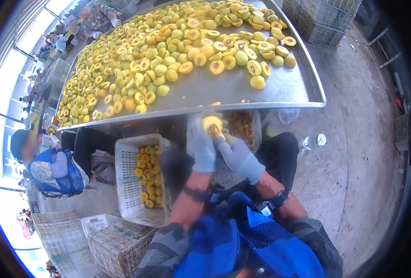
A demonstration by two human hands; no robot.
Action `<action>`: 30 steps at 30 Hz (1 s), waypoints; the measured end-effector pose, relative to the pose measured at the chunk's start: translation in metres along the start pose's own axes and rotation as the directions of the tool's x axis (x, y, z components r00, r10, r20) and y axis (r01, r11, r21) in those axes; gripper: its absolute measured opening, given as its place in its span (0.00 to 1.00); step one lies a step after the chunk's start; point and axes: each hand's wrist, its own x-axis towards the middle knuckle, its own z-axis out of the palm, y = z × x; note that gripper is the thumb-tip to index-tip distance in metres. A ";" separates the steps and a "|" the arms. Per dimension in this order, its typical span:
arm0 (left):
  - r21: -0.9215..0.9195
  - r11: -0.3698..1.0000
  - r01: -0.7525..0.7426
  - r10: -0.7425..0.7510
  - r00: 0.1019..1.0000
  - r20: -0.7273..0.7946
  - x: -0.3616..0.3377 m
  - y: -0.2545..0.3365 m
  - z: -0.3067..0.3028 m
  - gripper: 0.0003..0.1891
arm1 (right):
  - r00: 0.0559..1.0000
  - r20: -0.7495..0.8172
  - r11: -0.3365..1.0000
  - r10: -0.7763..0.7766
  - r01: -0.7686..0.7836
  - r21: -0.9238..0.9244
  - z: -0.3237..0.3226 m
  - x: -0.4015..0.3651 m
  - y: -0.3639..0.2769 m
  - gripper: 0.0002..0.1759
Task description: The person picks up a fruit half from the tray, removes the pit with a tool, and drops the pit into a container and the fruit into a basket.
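Observation:
My left hand point(202, 146), in a pale glove, is wrapped round a yellow peach half point(212, 123) just below the near edge of the metal table. Close against the fruit, my gloved right hand point(239, 157) is closed, its fingers pointing at the cut side. I cannot tell what the right fingers grip there. Beyond both hands, a large heap of halved yellow-green peaches point(168, 51) covers much of the table point(284, 90), many showing brown pits or hollows.
Left of my knees stands a white crate point(124, 173) with peach halves inside. Another container point(240, 127) with scraps sits under the table edge. A clear jar point(314, 141) lies on the floor at right. A seated person point(57, 169) works at left. Stacked crates point(122, 243) stand lower left.

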 end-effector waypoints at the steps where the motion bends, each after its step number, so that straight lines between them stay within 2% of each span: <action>1: 0.022 1.000 -0.019 0.020 0.999 -0.037 -0.001 0.000 0.000 0.22 | 0.999 0.029 0.998 0.022 -0.024 0.060 0.001 -0.001 0.002 0.25; 4: 0.076 0.995 -0.063 0.071 0.992 -0.102 -0.002 -0.001 0.006 0.23 | 0.996 -0.034 0.986 -0.083 0.077 -0.149 0.004 -0.004 -0.001 0.25; 7: 0.072 0.995 -0.075 0.081 0.992 -0.093 0.000 0.002 0.007 0.23 | 0.998 -0.057 1.000 -0.005 0.006 0.004 0.006 -0.007 -0.004 0.23; 10: 0.033 0.997 -0.065 0.068 0.995 -0.078 -0.005 0.011 0.010 0.22 | 0.994 -0.104 0.993 -0.043 0.054 0.104 0.008 -0.006 -0.004 0.22; 13: 0.055 0.995 -0.087 0.091 0.993 -0.075 -0.006 0.011 0.012 0.23 | 0.992 -0.077 0.994 -0.105 0.107 0.024 0.005 -0.005 -0.006 0.22; 16: 0.029 0.997 -0.073 0.076 0.994 -0.083 -0.007 0.013 0.010 0.23 | 0.996 -0.044 0.997 -0.078 0.079 0.008 0.004 -0.007 -0.009 0.22; 19: 0.034 0.997 -0.070 0.073 0.993 -0.094 -0.009 0.012 0.005 0.24 | 1.000 0.002 0.998 -0.028 0.027 0.063 0.004 -0.009 -0.013 0.22; 24: 0.133 0.985 -0.109 0.124 0.986 -0.111 -0.013 0.017 0.011 0.26 | 0.998 0.020 0.997 -0.052 0.050 0.057 0.003 -0.010 -0.013 0.22; 28: 0.092 0.993 -0.075 0.085 0.991 -0.108 -0.014 0.014 0.011 0.27 | 0.998 0.065 0.998 0.014 -0.018 0.064 -0.001 -0.013 -0.015 0.23; 30: 0.102 0.993 -0.051 0.061 0.993 -0.098 -0.016 0.014 0.010 0.27 | 0.996 0.085 0.997 -0.002 -0.004 0.074 -0.002 -0.013 -0.007 0.23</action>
